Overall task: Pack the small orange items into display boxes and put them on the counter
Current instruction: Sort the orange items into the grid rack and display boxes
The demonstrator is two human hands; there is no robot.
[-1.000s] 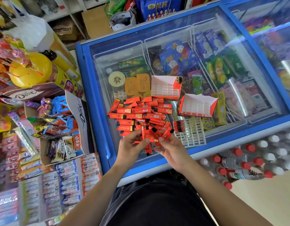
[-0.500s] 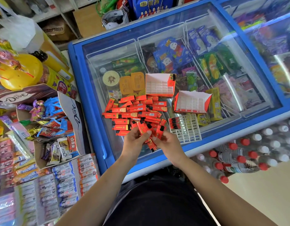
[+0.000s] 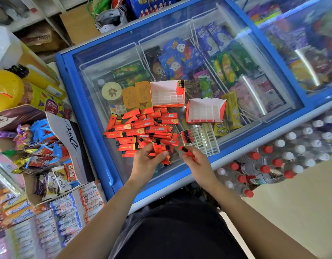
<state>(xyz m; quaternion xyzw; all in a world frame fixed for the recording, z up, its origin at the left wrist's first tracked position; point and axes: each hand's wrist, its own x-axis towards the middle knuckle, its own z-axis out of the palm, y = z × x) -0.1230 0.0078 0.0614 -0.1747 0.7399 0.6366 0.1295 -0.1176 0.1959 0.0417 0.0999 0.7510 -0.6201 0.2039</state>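
Orange items lie in a loose heap on the glass freezer lid, just in front of two open display boxes. A moment ago both hands met over the near edge of the heap; now they have drawn apart. The right hand has swung rightward, pinching a single black-capped piece and bringing it close to the white grid insert, which already has a few pieces in its left column. The left hand stays at the heap's edge, fingers curled round a small bunch. One piece seems to have been separated for slotting, and most of the packing remains.
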